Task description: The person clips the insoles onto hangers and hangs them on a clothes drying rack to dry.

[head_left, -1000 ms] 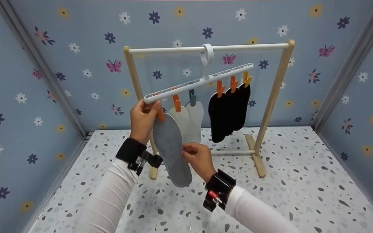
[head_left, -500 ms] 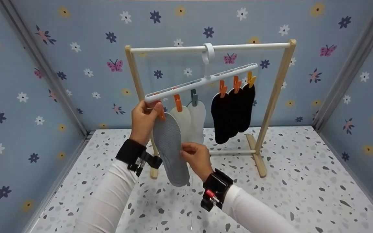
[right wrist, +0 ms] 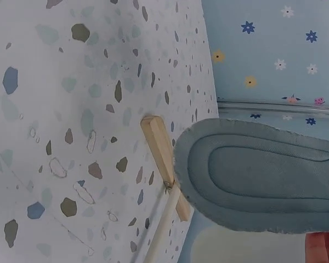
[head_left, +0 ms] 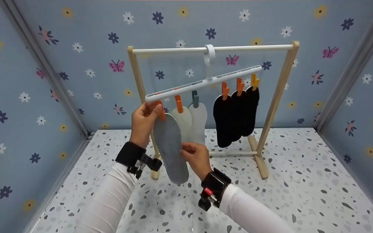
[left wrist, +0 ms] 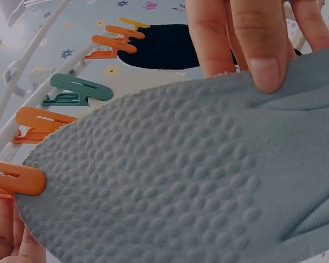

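Observation:
A grey insole hangs by one end from an orange clothespin at the left end of a white hanger. My left hand holds that clothespin, its thumb against it. In the left wrist view the clothespin bites the insole's dimpled end. My right hand pinches the insole's right edge midway down, with fingertips on it in the left wrist view. In the right wrist view, the insole's lower end hangs free.
Pale insoles hang behind on an orange and a green clothespin. Black insoles hang at the right from orange and yellow clothespins. The hanger hooks over a white rail of a wooden rack standing on a speckled floor.
The hanger's right end and the black insoles have swung slightly right. The grey insole's lower end has shifted slightly left and up. Both hands keep their holds.

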Available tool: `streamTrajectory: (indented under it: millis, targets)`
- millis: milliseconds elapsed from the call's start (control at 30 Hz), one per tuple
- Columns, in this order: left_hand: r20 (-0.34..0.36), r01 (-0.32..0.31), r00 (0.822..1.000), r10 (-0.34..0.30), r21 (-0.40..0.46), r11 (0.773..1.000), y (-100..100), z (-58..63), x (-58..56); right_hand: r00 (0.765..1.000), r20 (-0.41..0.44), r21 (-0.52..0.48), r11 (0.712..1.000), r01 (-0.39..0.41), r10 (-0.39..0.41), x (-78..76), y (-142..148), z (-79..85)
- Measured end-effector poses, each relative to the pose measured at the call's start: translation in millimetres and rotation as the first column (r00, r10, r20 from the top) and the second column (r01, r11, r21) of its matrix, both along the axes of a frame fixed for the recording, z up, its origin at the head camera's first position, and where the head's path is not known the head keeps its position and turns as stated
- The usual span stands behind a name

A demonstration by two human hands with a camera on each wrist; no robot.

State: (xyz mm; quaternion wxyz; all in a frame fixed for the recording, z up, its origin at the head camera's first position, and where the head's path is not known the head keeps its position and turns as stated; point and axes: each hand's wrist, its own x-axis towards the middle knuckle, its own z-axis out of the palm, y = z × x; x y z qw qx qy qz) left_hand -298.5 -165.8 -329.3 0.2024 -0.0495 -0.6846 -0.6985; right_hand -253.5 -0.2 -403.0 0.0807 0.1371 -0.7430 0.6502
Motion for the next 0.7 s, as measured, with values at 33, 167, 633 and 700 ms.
streamTrajectory:
  millis: [33,167,633,700]
  targets:
    - [-0.007,0.000,1.000,0.000,0.008,1.000,-0.3,-0.1,0.7,1.000,0.004,-0.007,1.000,0.000,0.000,-4.8,-0.6,-4.8]
    - [-0.022,0.005,1.000,-0.005,0.018,1.000,-2.2,-0.4,3.5,1.000,-0.006,-0.018,1.000,0.012,-0.012,-23.9,-2.4,-24.5]
    - [-0.035,-0.069,0.997,0.067,-0.049,0.996,-22.0,-24.7,28.9,0.997,-0.053,-0.017,0.998,0.061,-0.062,-27.7,-8.6,-37.3]
    - [-0.024,-0.077,0.997,0.076,-0.053,0.996,-23.7,-32.0,35.0,0.996,-0.062,-0.032,0.998,0.058,-0.060,-28.2,-8.6,-40.4]
